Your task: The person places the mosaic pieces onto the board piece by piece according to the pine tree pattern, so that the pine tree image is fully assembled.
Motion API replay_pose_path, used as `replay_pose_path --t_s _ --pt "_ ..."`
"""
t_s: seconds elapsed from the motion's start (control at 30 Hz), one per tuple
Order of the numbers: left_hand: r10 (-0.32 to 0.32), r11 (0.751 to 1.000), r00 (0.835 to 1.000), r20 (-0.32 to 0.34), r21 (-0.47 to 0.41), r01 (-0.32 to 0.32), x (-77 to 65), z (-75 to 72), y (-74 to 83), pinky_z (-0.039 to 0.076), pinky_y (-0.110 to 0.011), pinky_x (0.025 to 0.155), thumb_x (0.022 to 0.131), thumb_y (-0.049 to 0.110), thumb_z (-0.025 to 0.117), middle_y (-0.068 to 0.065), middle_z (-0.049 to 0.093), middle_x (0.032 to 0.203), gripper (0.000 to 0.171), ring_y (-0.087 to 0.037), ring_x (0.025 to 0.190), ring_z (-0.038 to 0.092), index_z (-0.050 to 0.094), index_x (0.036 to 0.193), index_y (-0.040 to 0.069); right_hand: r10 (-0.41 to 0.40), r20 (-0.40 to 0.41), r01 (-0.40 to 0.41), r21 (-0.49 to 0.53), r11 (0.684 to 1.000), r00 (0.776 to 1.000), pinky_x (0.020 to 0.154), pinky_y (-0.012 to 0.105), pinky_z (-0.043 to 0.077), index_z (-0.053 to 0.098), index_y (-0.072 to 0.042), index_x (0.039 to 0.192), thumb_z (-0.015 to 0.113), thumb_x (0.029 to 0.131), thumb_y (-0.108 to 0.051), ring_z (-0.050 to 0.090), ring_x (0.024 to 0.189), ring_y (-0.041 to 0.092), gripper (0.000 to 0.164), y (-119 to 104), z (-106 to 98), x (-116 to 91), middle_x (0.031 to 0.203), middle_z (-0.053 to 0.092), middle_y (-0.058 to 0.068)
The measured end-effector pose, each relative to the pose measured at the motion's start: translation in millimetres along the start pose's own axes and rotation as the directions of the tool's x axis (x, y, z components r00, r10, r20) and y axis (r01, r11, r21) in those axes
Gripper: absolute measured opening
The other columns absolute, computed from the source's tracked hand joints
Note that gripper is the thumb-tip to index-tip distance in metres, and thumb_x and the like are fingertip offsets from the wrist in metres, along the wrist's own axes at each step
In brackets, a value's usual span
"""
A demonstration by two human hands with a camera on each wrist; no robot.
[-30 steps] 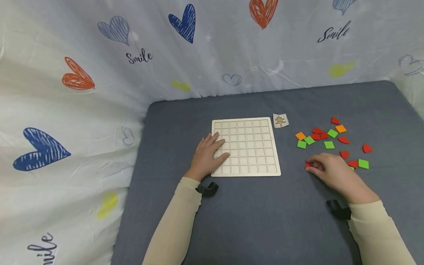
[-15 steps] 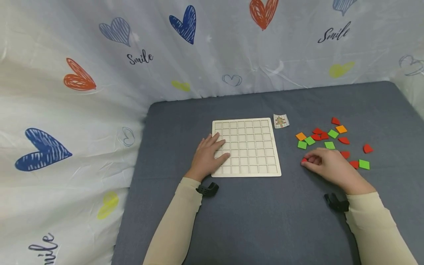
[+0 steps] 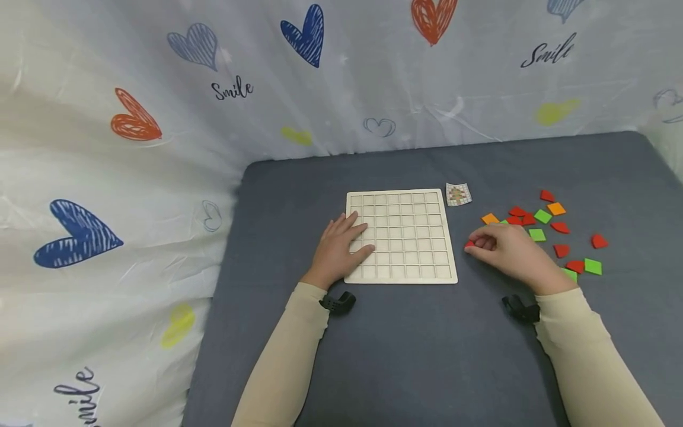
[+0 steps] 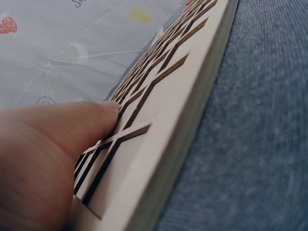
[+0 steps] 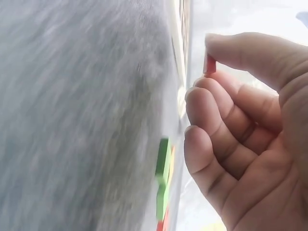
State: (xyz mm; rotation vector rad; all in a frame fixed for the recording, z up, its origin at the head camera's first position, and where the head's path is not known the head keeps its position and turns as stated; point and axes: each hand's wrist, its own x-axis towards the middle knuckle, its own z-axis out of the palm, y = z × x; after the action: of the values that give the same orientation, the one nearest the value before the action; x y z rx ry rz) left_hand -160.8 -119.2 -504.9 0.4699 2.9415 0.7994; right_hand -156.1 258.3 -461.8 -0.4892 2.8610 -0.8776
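Note:
A pale wooden board [image 3: 408, 237] with a grid of square recesses lies on the table. My left hand [image 3: 337, 248] rests on its left edge, fingers spread; the left wrist view shows the thumb [image 4: 82, 122] on the grid near the board's rim. To the right of the board, my right hand [image 3: 514, 255] pinches a small red tile [image 5: 210, 64] between thumb and index finger. The other fingers are curled loosely beneath it. In the head view most of that tile is covered by the fingertips, and the hand hides some green tiles.
Several loose red, green and orange tiles lie scattered at the right, among them a green tile [image 3: 593, 266] and an orange tile [image 3: 557, 208]. A small patterned card [image 3: 459, 194] lies by the board's upper right corner. A heart-print curtain [image 3: 331, 89] hangs behind the table [image 3: 405, 356].
My right hand, holding the red tile, has moved left and a little away from me, from the scattered tiles towards the board. The left hand has stayed on the board.

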Motion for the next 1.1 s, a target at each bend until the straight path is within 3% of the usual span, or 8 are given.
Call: replay_pose_path --t_s 0.57,1.1 --pt "-0.003 1.0 1.0 0.004 -0.016 0.003 1.3 -0.5 1.0 0.006 -0.043 0.133 0.102 0.051 0.065 -0.002 0.03 0.172 0.062 -0.025 0.163 0.016 0.056 0.155 0.019 -0.133 -0.037 0.133 -0.012 0.991 0.99 0.07 0.038 0.055 0.079 -0.001 0.102 0.082 0.092 -0.017 0.063 0.078 0.019 0.019 -50 -7 57 0.087 0.071 0.006" --pt "-0.008 1.0 1.0 0.004 -0.012 0.008 1.7 -0.6 0.8 0.006 -0.042 0.133 0.101 0.051 0.066 -0.002 0.03 0.172 0.063 -0.024 0.163 0.017 0.056 0.154 0.02 -0.18 -0.04 0.182 0.056 0.982 0.983 0.075 0.038 0.056 0.08 -0.002 0.102 0.082 0.092 -0.018 0.066 0.079 0.02 0.019 -63 8 109 0.089 0.074 0.008"
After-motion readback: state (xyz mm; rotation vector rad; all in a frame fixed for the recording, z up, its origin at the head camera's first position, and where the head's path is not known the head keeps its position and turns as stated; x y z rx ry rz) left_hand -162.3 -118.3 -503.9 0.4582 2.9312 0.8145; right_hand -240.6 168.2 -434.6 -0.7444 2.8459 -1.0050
